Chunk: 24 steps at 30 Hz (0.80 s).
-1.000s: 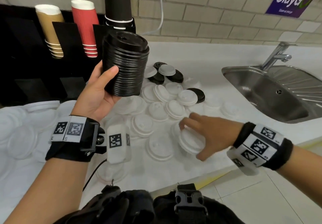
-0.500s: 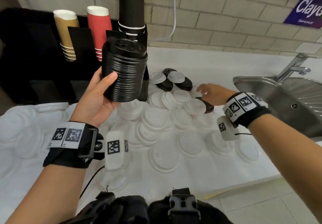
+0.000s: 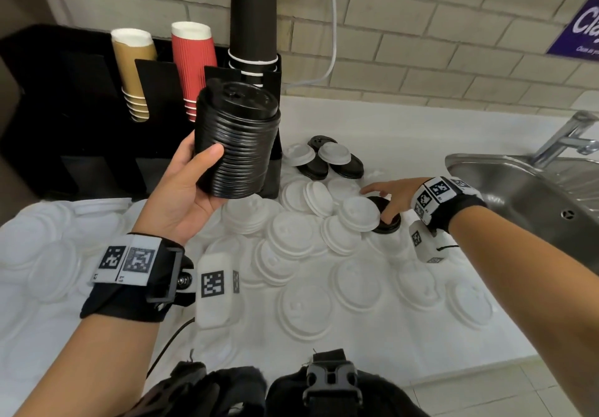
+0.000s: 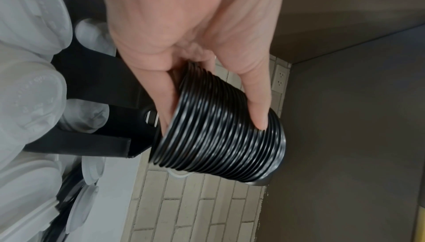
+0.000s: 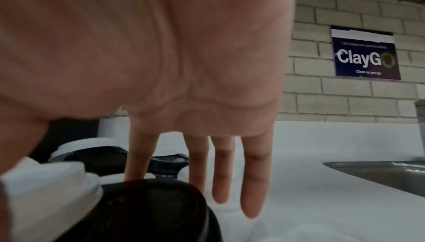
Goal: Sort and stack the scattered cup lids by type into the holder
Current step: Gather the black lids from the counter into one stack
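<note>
Right hand (image 3: 393, 197), fingers straight, hovers just over lone black lid (image 3: 387, 218) on counter (image 3: 421, 144), right of white lids (image 3: 301, 241); left hand (image 3: 181, 189) grips black stack (image 3: 238, 144) far-left, upright.

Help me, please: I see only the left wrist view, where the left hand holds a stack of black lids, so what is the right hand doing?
Observer: The right hand is stretched, fingers straight, over a single black lid on the counter; I see no grip on it.
Operator: Thank you. Are other dark ones lying loose?
Observer: Yes, a few more black lids lie farther back, partly under two white lids.
Operator: And what does the holder carry?
Observer: The holder carries brown cups, red cups and black cups.
</note>
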Each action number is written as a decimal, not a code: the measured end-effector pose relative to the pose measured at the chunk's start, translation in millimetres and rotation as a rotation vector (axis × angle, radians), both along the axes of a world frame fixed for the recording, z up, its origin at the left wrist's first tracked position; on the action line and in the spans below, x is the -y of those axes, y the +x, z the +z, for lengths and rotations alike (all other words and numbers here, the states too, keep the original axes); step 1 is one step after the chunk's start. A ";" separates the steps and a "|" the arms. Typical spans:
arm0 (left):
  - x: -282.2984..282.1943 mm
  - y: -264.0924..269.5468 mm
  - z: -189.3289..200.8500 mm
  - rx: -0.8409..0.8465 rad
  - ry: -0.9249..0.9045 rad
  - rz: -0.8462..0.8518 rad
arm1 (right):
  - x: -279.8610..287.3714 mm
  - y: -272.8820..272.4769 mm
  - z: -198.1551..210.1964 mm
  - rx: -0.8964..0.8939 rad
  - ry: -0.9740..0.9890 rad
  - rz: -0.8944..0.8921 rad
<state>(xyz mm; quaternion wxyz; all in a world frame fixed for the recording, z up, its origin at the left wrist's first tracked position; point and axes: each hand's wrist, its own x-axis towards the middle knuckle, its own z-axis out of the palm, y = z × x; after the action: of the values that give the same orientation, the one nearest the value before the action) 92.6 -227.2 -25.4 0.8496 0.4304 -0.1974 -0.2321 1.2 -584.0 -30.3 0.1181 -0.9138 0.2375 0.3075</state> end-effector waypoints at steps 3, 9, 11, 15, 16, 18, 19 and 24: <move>1.8 -1.7 -1.0 0.000 0.007 0.007 | -3.4 3.0 1.9 -0.047 -0.006 0.049; 6.3 -4.6 -2.6 -0.022 0.004 0.010 | -9.4 3.2 -4.1 0.046 -0.085 0.084; 8.7 -6.0 -2.5 -0.021 0.004 0.001 | -10.9 1.9 -3.8 0.051 -0.084 0.079; 15.1 -9.6 -1.5 -0.014 0.008 -0.023 | -13.1 -0.9 -9.0 0.069 -0.083 0.071; 16.6 -10.2 -1.4 -0.016 0.012 -0.023 | -13.0 -1.4 -10.8 0.076 -0.072 0.063; 19.1 -10.9 -1.3 -0.028 0.007 -0.025 | -11.3 -2.3 -10.4 0.070 -0.060 0.049; 20.5 -11.3 -1.1 -0.034 0.003 -0.028 | -9.8 -2.5 -7.9 0.066 -0.069 0.048; 29.5 -13.5 0.4 -0.069 -0.001 -0.033 | -13.1 1.4 21.9 0.125 -0.421 0.135</move>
<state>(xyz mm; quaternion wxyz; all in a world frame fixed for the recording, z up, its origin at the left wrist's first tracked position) 79.2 -256.7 -24.9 0.8523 0.4183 -0.1752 -0.2605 2.7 -570.9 -8.5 -0.0813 -0.9494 0.2271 0.2011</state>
